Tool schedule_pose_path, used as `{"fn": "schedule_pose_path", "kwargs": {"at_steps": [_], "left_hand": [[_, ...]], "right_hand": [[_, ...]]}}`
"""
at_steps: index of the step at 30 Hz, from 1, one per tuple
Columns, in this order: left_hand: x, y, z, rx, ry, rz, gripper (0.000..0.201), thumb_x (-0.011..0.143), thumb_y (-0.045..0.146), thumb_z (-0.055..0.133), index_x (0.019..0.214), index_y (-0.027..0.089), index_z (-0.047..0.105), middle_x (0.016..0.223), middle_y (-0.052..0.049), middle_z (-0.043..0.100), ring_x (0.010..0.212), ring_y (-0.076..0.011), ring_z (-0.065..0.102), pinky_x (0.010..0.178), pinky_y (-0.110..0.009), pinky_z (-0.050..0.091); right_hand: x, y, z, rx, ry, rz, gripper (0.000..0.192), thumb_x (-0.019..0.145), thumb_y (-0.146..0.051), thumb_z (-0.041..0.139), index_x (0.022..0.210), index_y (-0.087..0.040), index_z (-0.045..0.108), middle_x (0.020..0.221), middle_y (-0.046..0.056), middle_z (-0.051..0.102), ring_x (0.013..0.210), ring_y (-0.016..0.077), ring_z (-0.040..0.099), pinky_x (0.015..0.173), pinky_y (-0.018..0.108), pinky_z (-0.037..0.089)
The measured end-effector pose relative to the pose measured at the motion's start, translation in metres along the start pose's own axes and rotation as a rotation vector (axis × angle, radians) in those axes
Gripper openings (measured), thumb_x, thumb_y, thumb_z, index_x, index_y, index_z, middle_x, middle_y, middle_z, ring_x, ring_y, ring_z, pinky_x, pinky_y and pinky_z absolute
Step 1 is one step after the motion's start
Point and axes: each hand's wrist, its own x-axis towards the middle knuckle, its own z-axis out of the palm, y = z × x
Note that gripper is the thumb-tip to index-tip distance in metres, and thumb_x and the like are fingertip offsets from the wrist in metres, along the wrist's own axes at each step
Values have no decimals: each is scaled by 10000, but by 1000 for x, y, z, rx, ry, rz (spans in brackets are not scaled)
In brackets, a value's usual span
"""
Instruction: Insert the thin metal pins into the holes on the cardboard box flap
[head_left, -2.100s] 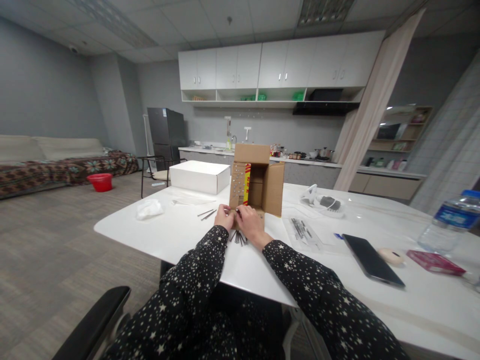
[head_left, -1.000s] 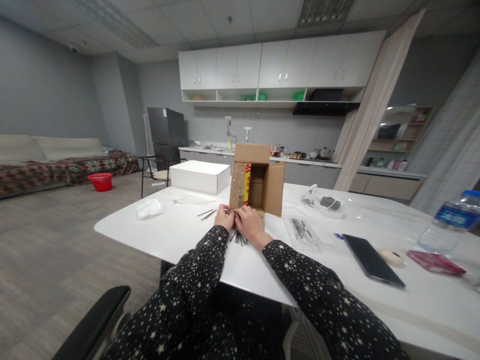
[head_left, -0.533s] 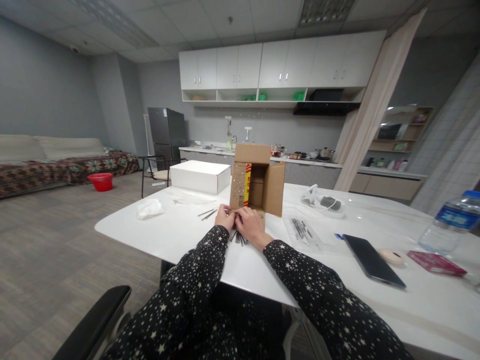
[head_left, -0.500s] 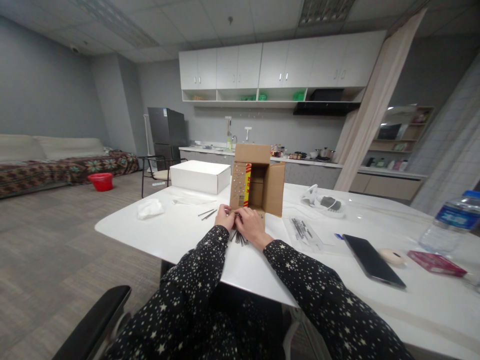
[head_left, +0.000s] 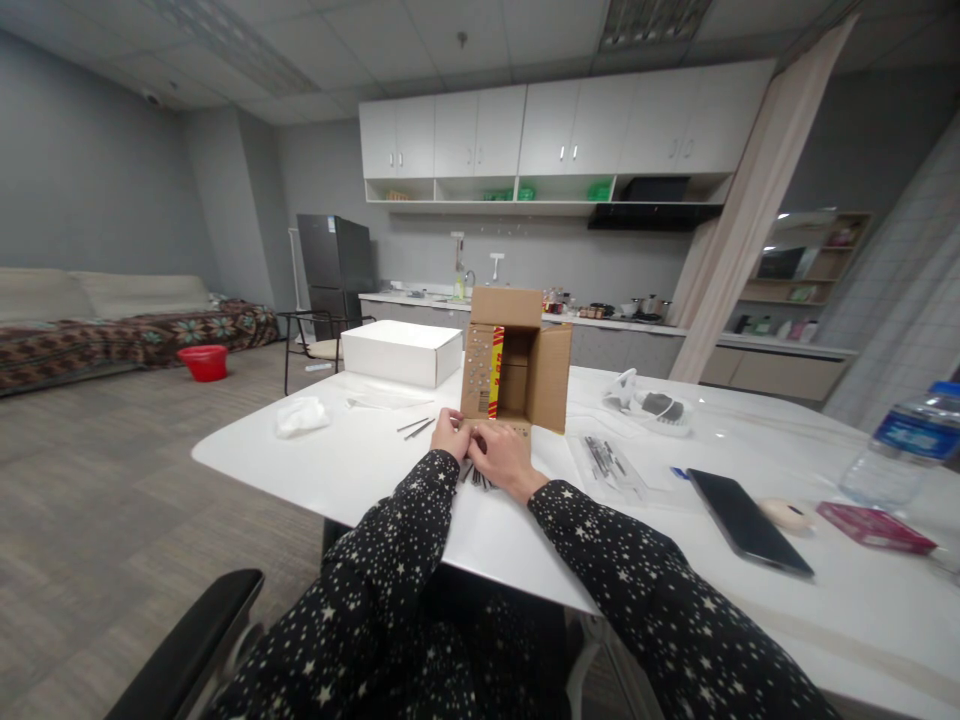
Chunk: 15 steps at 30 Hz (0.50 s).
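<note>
A brown cardboard box point(head_left: 551, 385) stands on the table with its flaps spread and its opening towards me. Rows of small shiny bits dot its left flap point(head_left: 478, 365), beside a yellow and red strip. My left hand point(head_left: 450, 436) and my right hand point(head_left: 501, 458) meet at the lower front flap point(head_left: 523, 431), fingers closed and thumbs close together. Whatever sits between the fingertips is hidden. Under my right hand, several thin dark rods point(head_left: 478, 479) lie on the tabletop. A few more slim metal rods point(head_left: 417, 428) rest to the left.
A white box point(head_left: 401, 352) stands behind on the white table point(head_left: 360, 460), near a crumpled white wad point(head_left: 301, 417). To the right lie a clear bag of thin rods point(head_left: 609, 465), a white cabled device point(head_left: 660, 408), a phone point(head_left: 748, 520), a pink box point(head_left: 874, 526) and a water bottle point(head_left: 892, 450).
Both hands stay at the lower flap. My right fingers have shifted very slightly, and a bit more of the flap shows to their right.
</note>
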Motion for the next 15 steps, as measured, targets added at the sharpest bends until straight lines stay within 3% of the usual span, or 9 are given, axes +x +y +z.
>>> {"fn": "schedule_pose_path", "kwargs": {"at_steps": [15], "left_hand": [[0,1,0,2,3,2,236,684,164,610,884,206,492,761,0,628,647,-124,598,690,-267,487]], "right_hand": [[-3,-2,-7,-52,-70,23,265,874,-327,443,738,-208,636,737,27,697,671,166,614,623,253,352]]}}
